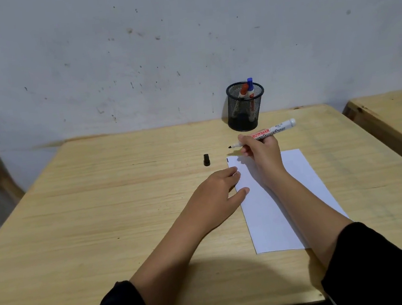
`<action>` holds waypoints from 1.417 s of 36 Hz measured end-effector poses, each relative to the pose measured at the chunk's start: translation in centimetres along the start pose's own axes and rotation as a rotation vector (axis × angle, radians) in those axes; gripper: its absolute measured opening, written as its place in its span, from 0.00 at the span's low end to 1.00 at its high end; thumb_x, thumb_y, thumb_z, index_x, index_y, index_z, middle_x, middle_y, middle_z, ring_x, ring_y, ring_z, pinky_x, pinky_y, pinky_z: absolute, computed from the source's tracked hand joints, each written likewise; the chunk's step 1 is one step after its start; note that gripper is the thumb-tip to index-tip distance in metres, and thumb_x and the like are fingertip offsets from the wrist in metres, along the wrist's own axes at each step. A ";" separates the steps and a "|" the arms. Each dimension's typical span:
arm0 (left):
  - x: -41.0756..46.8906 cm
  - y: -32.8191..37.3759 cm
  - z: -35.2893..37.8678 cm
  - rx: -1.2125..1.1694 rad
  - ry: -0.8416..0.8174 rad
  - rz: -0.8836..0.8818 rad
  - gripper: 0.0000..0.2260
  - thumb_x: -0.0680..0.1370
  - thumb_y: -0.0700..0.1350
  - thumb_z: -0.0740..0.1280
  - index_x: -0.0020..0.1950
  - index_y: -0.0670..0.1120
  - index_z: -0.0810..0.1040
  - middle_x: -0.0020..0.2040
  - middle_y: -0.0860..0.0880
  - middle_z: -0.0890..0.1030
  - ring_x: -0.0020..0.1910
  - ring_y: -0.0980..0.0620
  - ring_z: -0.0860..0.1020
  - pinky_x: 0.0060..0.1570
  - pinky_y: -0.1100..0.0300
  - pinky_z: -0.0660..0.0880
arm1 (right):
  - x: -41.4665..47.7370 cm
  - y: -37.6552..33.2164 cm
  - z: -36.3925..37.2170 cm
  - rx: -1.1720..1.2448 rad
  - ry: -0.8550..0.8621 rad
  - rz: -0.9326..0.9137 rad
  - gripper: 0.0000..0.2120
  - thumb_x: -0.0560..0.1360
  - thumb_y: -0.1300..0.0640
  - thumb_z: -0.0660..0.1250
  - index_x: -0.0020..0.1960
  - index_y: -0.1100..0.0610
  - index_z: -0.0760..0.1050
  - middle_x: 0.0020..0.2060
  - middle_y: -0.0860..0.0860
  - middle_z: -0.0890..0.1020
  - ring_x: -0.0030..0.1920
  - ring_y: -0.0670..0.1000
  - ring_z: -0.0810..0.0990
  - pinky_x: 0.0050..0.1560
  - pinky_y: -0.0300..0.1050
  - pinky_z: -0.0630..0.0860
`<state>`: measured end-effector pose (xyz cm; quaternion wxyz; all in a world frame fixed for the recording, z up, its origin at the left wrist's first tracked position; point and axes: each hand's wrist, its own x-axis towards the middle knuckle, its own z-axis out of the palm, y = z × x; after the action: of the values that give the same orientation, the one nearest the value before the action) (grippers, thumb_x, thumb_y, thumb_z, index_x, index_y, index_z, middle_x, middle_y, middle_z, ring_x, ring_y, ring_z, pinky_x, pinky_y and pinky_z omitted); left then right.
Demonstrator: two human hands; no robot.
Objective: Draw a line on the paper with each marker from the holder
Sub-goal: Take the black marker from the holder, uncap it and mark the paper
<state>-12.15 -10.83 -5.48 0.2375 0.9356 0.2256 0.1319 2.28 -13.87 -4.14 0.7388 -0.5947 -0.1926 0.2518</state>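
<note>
The black cap (206,160) lay loose on the wooden table (102,212), left of the paper (297,179) and apart from it; it would be wanted again once the stroke was done, so it was best left within reach. The left hand (214,193) rested flat and open, grasping nothing, its fingertips on the paper's left edge; pressing down there seemed wise, since a loose sheet would slide under a dragged nib. A short dark mark showed at the paper's far left corner; whether it counted as a finished line I could not tell. The right hand (260,151) was closed in a writing grip round the uncapped black marker (265,133), the nib raised just beyond the paper's far edge and not touching it; to draw well, the nib probably needed bringing back over clear white paper, then lowering and pulling steadily toward the body. Behind, the mesh holder (245,109) stood near the wall with the red marker (243,90) and the blue marker (250,86) inside, apparently awaiting their turns.
</note>
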 end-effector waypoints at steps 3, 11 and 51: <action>0.1 0.0 -0.2 0.000 -0.021 0.004 0.21 0.79 0.54 0.61 0.68 0.46 0.72 0.74 0.52 0.67 0.72 0.57 0.63 0.64 0.63 0.64 | 0.1 -0.4 -0.2 0.082 0.000 0.021 0.10 0.74 0.60 0.68 0.51 0.66 0.75 0.33 0.52 0.76 0.32 0.45 0.75 0.33 0.30 0.74; 1.2 -0.1 -2.6 -0.057 0.307 -0.096 0.19 0.76 0.54 0.64 0.66 0.49 0.75 0.70 0.54 0.67 0.68 0.55 0.66 0.65 0.61 0.65 | 0.6 -3.7 -1.0 0.147 -0.092 -0.072 0.05 0.73 0.61 0.69 0.40 0.62 0.77 0.30 0.50 0.77 0.28 0.43 0.75 0.34 0.32 0.75; 3.0 3.9 -4.5 -1.417 0.198 -0.301 0.03 0.76 0.38 0.67 0.45 0.40 0.81 0.39 0.45 0.84 0.42 0.55 0.83 0.50 0.68 0.79 | -3.3 -6.3 -2.7 0.158 -0.304 -0.065 0.08 0.74 0.64 0.66 0.36 0.60 0.77 0.26 0.47 0.80 0.28 0.43 0.75 0.31 0.31 0.73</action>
<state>-9.76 -10.68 0.72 0.7799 0.5000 0.2328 0.2959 2.09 -19.02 1.47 0.7533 -0.4834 -0.3007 0.3292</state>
